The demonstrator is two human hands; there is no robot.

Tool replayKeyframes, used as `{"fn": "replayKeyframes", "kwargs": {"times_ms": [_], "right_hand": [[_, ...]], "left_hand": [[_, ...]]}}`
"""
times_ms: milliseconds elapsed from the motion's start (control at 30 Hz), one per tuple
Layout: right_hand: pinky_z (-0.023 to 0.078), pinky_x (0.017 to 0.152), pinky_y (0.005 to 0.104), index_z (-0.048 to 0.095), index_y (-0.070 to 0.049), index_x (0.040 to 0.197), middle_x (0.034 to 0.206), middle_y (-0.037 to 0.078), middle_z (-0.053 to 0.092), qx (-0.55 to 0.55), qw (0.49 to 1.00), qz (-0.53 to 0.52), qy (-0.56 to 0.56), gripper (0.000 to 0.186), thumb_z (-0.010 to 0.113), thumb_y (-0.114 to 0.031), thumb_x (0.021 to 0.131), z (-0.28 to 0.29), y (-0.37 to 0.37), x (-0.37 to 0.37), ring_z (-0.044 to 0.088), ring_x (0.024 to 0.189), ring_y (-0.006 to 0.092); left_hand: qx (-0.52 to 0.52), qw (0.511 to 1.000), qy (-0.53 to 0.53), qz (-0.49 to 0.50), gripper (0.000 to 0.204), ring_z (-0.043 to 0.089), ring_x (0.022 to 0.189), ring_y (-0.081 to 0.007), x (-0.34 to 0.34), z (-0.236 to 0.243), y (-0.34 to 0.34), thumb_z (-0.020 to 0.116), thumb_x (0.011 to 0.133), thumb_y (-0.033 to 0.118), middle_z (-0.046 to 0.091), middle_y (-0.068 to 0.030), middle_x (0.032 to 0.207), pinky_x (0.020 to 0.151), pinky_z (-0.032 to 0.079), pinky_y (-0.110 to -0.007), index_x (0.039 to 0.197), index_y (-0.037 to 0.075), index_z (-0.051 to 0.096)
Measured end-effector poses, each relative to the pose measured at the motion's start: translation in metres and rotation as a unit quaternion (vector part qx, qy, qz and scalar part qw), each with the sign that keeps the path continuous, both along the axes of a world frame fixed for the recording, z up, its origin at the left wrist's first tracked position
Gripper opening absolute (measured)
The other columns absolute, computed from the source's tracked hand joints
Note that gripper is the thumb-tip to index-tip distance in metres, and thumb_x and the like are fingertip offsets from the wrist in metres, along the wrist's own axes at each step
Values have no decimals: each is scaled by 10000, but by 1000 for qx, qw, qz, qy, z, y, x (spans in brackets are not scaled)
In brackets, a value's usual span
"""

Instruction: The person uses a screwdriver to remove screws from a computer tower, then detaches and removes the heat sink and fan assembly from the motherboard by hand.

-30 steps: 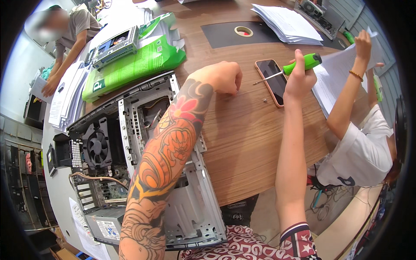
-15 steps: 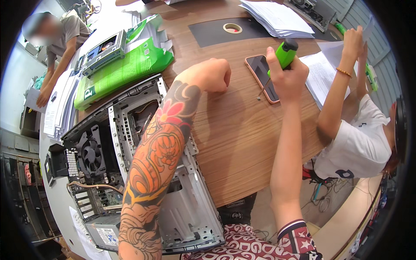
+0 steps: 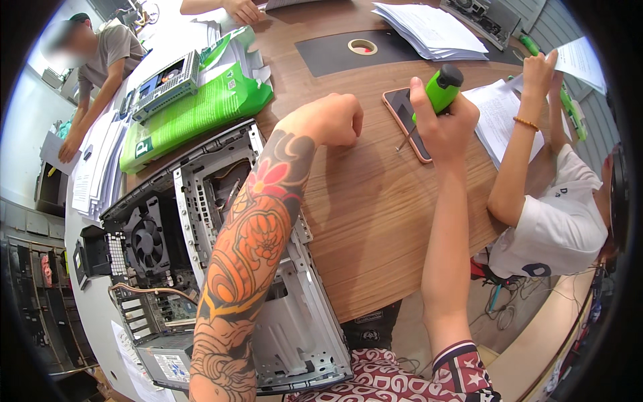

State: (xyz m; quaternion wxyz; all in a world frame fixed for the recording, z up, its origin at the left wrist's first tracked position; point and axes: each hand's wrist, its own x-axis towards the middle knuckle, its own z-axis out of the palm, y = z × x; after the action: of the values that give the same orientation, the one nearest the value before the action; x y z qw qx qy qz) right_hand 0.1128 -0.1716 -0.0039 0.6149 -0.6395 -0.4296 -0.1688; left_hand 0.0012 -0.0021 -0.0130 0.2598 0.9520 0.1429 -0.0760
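Note:
My right hand (image 3: 450, 130) grips a screwdriver (image 3: 443, 90) with a green and black handle. Its thin shaft slants down to the left, the tip close to the wooden tabletop (image 3: 375, 221). Just behind the shaft lies a phone (image 3: 408, 124) with a dark screen and a pinkish case. My left hand (image 3: 335, 120) is closed in a loose fist low over the table, its fingertips hidden, so any content cannot be seen. My tattooed left forearm crosses an opened computer case (image 3: 295, 342), where a black fan (image 3: 146, 238) and a power supply (image 3: 164, 365) show.
Behind the case lies a green paper package (image 3: 194, 110) with a metal drive unit (image 3: 167, 84) on top. A tape roll (image 3: 362, 47) sits on a dark panel beside a paper stack (image 3: 429, 33). At right, a person in a white shirt (image 3: 556, 221) holds up a sheet (image 3: 583, 61).
The person at right has raised a sheet of paper outward. Another person's hand has come further into view at the far edge. My hands keep nearly the same pose as the view shifts slightly.

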Motion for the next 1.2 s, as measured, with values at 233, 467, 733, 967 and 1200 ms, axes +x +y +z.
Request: {"fn": "replayKeyframes", "kwargs": {"times_ms": [233, 467, 733, 967, 1200], "right_hand": [[424, 484, 252, 623, -32, 655, 576, 6, 620, 111, 990, 46, 71, 308, 773, -145, 900, 3, 5, -19, 575, 510, 81], [412, 603, 249, 663, -23, 760, 688, 31, 625, 172, 964, 83, 187, 264, 738, -207, 934, 11, 3, -33, 553, 644, 93], [416, 592, 275, 587, -52, 741, 679, 37, 550, 232, 944, 101, 212, 283, 722, -209, 934, 11, 3, -32, 515, 615, 130], [432, 604, 270, 636, -36, 751, 692, 34, 608, 262, 933, 109, 220, 277, 743, -225, 923, 17, 1, -38, 550, 638, 107], [464, 587, 266, 642, -14, 775, 689, 45, 641, 297, 929, 96, 199, 275, 753, -211, 930, 16, 6, -48, 590, 611, 112]], "left_hand": [[-31, 981, -191, 15, 174, 699, 732, -252, -15, 41, 13, 739, 807, 144, 739, -121, 805, 686, 546, -370, 937, 34, 774], [-31, 969, -243, 38, 134, 516, 590, -99, -83, 50, -11, 766, 846, 107, 678, -12, 744, 571, 441, -289, 974, 67, 767], [40, 969, -240, 42, 117, 560, 625, -154, -95, 31, -27, 774, 836, 142, 716, -8, 814, 611, 477, -306, 948, 108, 767], [34, 971, -235, 38, 114, 559, 614, -148, -96, 31, -31, 784, 838, 150, 727, -3, 836, 610, 474, -307, 945, 114, 770], [-7, 961, -272, 55, 126, 533, 607, -116, -96, 31, -33, 797, 833, 88, 725, -20, 830, 599, 455, -283, 957, 77, 776]]}}
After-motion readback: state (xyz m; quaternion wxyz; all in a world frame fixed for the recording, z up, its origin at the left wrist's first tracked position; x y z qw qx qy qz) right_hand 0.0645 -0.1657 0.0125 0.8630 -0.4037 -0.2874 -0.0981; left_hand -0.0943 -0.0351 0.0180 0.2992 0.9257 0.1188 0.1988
